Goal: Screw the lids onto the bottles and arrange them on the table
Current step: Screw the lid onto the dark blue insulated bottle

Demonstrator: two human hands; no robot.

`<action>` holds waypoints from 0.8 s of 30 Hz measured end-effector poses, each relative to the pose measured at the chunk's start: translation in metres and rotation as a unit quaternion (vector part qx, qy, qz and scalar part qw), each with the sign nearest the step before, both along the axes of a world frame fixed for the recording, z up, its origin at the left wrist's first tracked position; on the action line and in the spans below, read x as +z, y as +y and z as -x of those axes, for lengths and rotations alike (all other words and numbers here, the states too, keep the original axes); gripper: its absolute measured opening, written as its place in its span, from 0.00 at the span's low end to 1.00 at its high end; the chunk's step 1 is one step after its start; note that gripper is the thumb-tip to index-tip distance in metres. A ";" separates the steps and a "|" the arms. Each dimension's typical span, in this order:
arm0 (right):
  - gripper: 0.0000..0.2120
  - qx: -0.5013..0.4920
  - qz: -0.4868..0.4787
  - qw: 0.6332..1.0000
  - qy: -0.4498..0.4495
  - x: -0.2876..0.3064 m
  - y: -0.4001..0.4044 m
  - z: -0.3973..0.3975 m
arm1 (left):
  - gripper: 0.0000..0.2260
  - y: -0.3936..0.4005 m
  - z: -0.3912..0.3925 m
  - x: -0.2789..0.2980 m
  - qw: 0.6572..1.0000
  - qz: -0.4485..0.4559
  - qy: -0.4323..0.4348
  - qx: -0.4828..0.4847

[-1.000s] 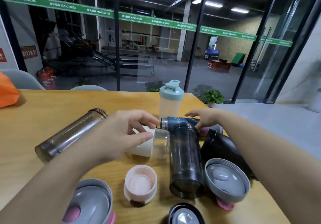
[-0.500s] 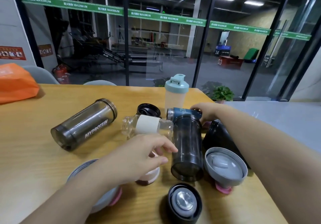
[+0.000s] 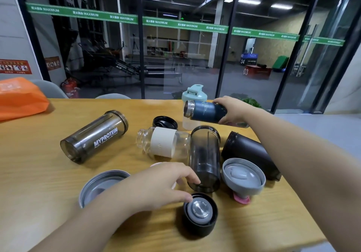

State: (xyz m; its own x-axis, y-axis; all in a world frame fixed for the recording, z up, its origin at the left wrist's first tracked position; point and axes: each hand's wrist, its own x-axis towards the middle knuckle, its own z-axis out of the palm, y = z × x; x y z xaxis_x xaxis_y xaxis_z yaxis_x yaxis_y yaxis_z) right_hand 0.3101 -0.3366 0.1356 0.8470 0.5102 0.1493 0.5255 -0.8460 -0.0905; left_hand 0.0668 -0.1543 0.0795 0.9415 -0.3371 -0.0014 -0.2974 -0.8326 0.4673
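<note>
My right hand (image 3: 232,111) grips a dark blue steel flask (image 3: 205,111) and holds it sideways above the table, mouth to the left. My left hand (image 3: 156,185) hovers low with fingers spread, thumb touching the black lid with a steel insert (image 3: 200,213); it holds nothing. Lying on the table are a smoky MYPROTEIN shaker (image 3: 95,136), a clear glass bottle with a white sleeve (image 3: 163,142), a dark smoky bottle (image 3: 204,158) and a black bottle (image 3: 250,152). A pale shaker with a mint lid (image 3: 193,95) stands upright behind the flask.
Two grey lids lie upside down, one (image 3: 244,179) right of the dark bottle, one (image 3: 97,185) partly under my left arm. A small black lid (image 3: 165,122) lies behind the glass bottle. An orange bag (image 3: 21,95) sits far left. The table's right edge (image 3: 304,203) is close.
My right hand has closed on the blue flask and lifted it off the table. My left hand left the glass bottle and came back toward me to the black lid.
</note>
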 end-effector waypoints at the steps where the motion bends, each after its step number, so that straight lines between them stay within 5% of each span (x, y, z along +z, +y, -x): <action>1: 0.36 0.003 -0.008 1.000 -0.008 0.002 -0.002 0.004 | 0.15 -0.003 0.001 0.000 1.000 -0.009 -0.001 0.001; 10: 0.34 0.004 -0.059 0.992 -0.114 0.019 -0.016 0.042 | 0.32 -0.028 0.011 -0.018 0.999 -0.037 0.016 0.018; 17: 0.33 -0.014 -0.098 0.972 -0.211 0.019 -0.023 0.070 | 0.36 -0.039 0.015 -0.037 0.999 -0.043 0.001 0.024; 24: 0.33 0.008 -0.211 0.950 -0.231 0.013 -0.018 0.089 | 0.34 -0.028 0.017 -0.027 0.994 0.089 -0.010 0.058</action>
